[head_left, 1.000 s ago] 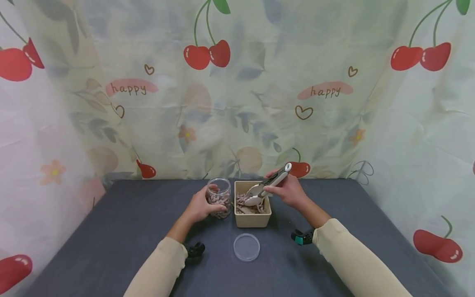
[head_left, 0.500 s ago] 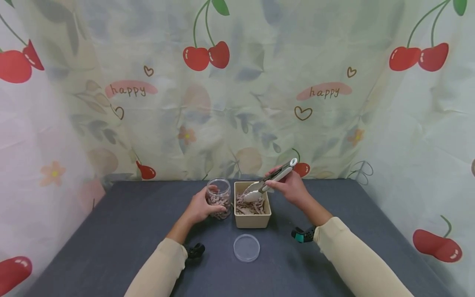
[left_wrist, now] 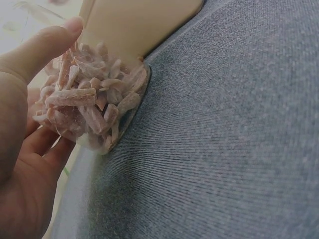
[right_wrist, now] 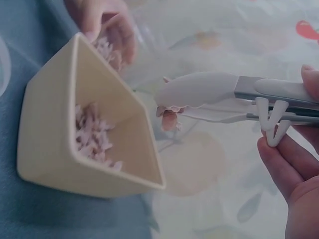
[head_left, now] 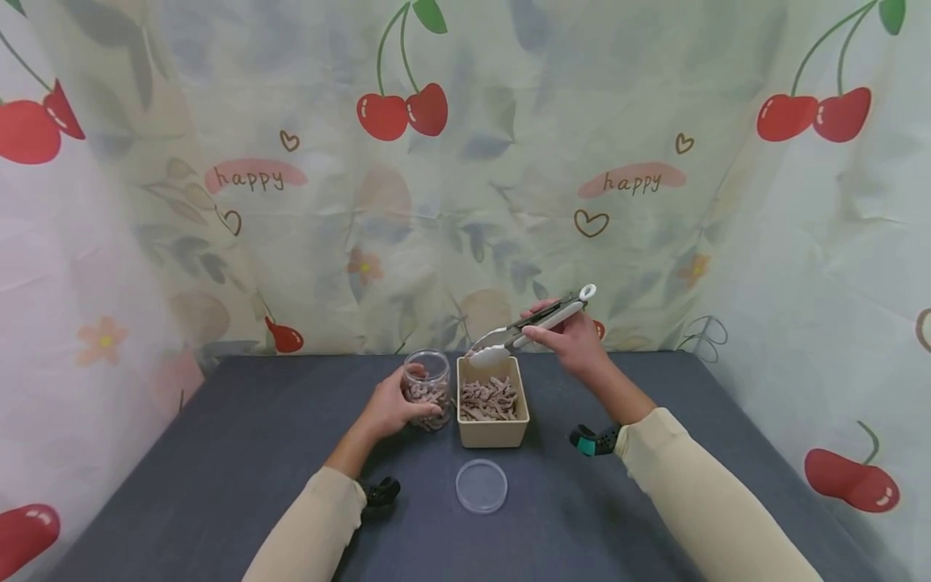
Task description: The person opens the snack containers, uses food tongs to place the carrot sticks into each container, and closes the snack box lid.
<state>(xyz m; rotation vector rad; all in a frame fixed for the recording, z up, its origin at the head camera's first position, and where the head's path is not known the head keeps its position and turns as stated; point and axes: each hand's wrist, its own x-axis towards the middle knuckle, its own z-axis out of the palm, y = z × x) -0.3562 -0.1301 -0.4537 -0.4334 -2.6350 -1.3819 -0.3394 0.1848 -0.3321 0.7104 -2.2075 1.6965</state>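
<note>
Cherry-print curtain point(head_left: 465, 202) behind dark worktop point(head_left: 182, 469). Left hand point(head_left: 393, 404) grips jar point(head_left: 433, 394) upright, just beside box point(head_left: 493, 436), presumably to steady it. Right hand point(head_left: 570, 341) holds tongs point(head_left: 490, 356) above box, squeezed on strips point(right_wrist: 170, 120), probably so none drop. Lid point(head_left: 482, 487) flat in front.

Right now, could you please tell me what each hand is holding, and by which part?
The left hand holds the clear jar by its side wall; the right hand holds the tongs by their handles.

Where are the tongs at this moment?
In the head view, the tongs are in the right hand, to the right of the jar, their tips raised above the beige box near its far rim.
</note>
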